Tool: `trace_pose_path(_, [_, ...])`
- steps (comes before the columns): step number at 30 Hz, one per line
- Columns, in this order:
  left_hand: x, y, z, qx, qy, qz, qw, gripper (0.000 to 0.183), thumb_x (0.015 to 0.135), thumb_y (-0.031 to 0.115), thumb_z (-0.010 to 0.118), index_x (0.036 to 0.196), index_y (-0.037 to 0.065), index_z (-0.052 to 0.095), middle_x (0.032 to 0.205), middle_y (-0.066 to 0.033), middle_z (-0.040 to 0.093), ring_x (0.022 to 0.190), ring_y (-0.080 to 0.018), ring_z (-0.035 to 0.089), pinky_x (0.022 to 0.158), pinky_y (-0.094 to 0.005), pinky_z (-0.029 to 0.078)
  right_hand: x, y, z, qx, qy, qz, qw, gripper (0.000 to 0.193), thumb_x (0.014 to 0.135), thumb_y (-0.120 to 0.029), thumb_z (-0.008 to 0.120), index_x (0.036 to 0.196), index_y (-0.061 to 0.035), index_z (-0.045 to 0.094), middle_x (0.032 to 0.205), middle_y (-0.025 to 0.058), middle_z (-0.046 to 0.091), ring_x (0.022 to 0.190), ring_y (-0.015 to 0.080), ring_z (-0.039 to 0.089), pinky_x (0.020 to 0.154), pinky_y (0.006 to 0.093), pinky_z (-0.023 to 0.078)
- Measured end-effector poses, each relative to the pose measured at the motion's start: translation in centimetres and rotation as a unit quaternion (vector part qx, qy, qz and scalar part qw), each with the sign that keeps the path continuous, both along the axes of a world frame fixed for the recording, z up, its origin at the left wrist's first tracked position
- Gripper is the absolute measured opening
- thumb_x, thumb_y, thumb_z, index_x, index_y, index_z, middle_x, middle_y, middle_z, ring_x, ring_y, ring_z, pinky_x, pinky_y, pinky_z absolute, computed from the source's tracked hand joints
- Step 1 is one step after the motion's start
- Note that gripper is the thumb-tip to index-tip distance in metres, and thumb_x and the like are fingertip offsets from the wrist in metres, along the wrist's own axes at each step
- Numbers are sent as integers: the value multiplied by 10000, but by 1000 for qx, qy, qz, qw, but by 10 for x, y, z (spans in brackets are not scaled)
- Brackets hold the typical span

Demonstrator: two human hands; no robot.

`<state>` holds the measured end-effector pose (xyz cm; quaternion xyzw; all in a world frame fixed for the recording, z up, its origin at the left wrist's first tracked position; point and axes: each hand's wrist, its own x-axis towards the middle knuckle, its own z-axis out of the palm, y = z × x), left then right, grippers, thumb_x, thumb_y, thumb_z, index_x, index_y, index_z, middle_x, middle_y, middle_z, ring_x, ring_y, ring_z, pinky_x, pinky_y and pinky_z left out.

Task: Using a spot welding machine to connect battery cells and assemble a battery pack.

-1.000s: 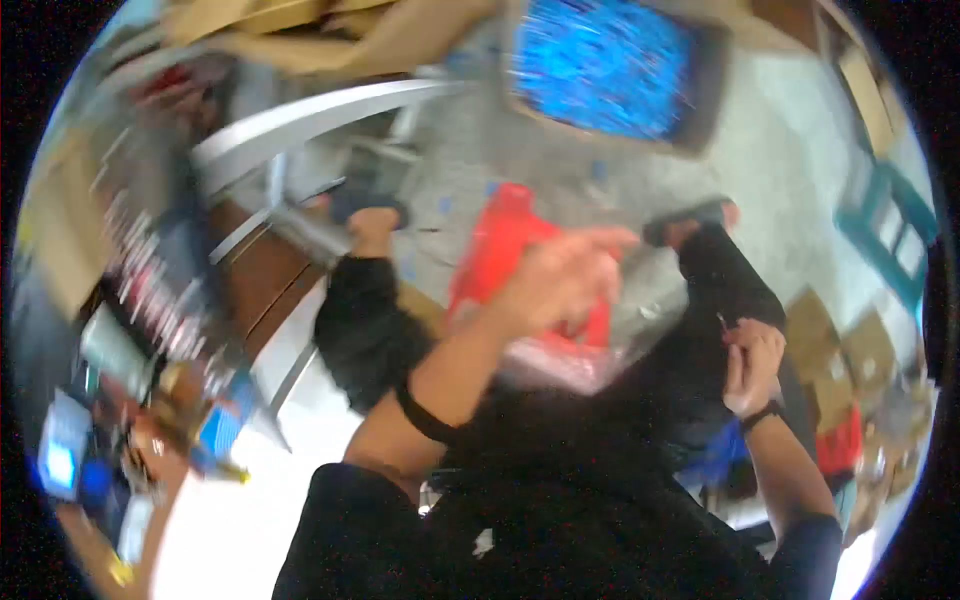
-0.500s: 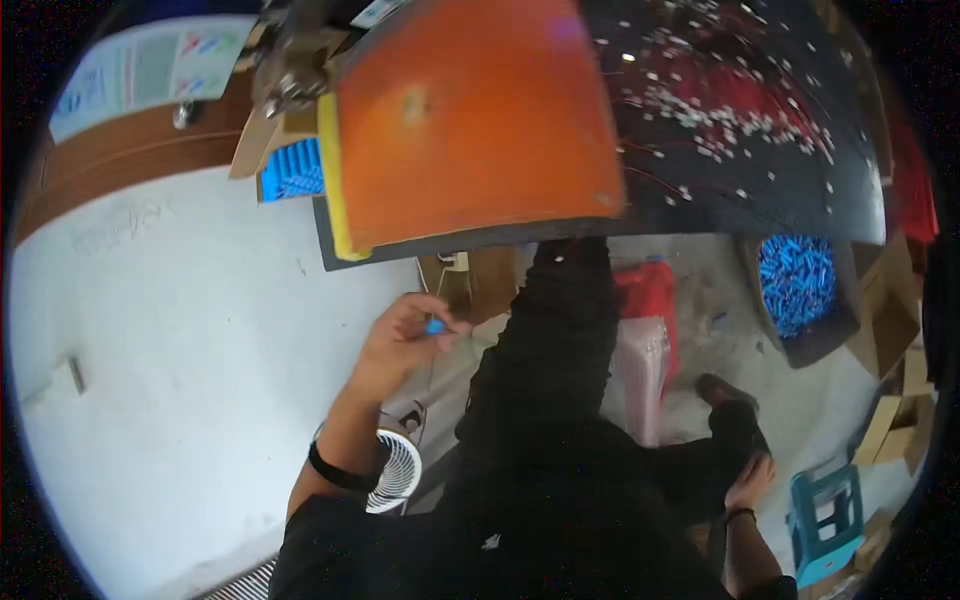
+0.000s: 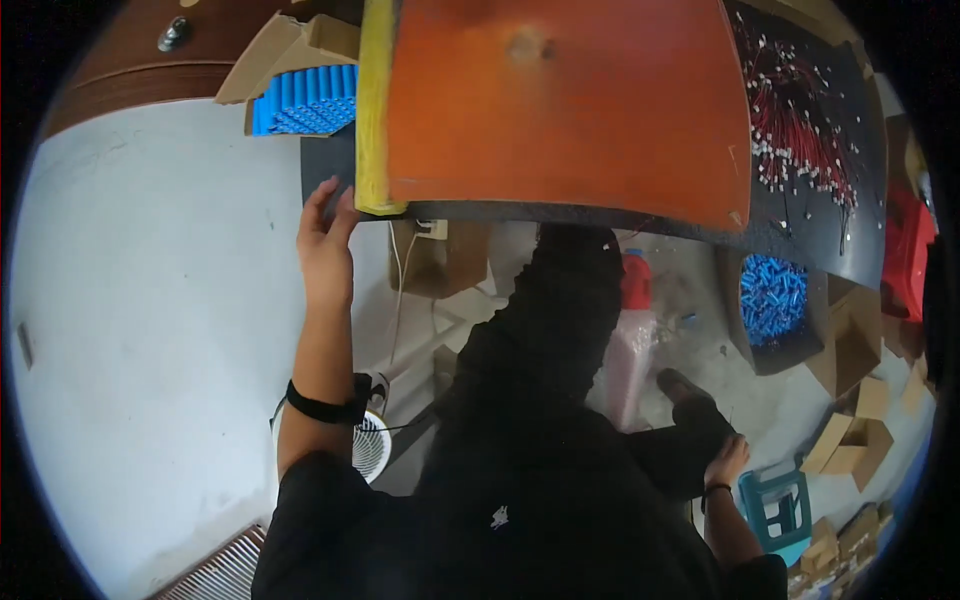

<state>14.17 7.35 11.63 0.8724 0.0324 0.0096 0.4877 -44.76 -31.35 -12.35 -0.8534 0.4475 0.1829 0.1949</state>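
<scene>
My left hand (image 3: 328,245) is raised at the table's front left corner, beside the yellow edge (image 3: 374,110) of an orange board (image 3: 570,120). Its fingers are apart, with no object visible between them. My right hand (image 3: 727,462) rests low on my dark trouser leg (image 3: 680,440), fingers laid over it. The orange board lies on the black tabletop (image 3: 325,165). Left of the board, a cardboard box (image 3: 268,62) holds rows of blue cylindrical cells (image 3: 305,100).
Red wires with white connectors (image 3: 800,150) are spread on the table's right. Below it stands a bin of loose blue cylinders (image 3: 773,300), near open cardboard boxes (image 3: 850,440) and a teal stool (image 3: 778,510). A white fan (image 3: 372,448) stands by my left arm.
My left hand has moved forward and left, up to the table corner. The small blue piece it held no longer shows. The view has shifted; my right hand stays on my leg.
</scene>
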Motion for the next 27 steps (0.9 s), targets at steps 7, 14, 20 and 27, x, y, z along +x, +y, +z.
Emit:
trace_pose_path(7, [-111, -15, -46, 65, 78, -10, 995, 148, 945, 101, 544, 1048, 16, 609, 788, 3, 541, 670, -53, 444, 592, -187, 370, 0, 3, 2, -11, -11, -3, 1000, 174, 955, -195, 463, 970, -44, 550, 997, 168, 569, 986, 380, 490, 872, 455, 370])
trace_pose_path(14, [-149, -84, -91, 133, 115, -368, 913, 129, 906, 40, 588, 1021, 7, 637, 809, -66, 604, 692, -141, 556, 622, -239, 443, 8, 8, 17, 14, -72, -27, 997, 129, 932, -157, 496, 951, -45, 557, 949, 158, 577, 936, 376, 511, 855, 436, 376])
trace_pose_path(20, [-206, -290, -159, 86, 232, -605, 757, 219, 864, 80, 638, 1070, 5, 630, 931, -111, 637, 788, -175, 604, 714, -269, 475, 31, -10, 0, 144, -184, -290, 928, 198, 1003, -192, 434, 946, -20, 512, 896, 121, 564, 834, 249, 548, 798, 332, 432])
trace_pose_path(27, [-289, -382, -449, 280, 284, -751, 525, 312, 862, 180, 618, 1135, 30, 610, 1073, -143, 647, 945, -258, 625, 834, -363, 479, 22, -70, -8, 195, -355, -471, 784, 140, 996, -155, 452, 984, -22, 494, 889, 58, 572, 844, 148, 522, 812, 273, 410])
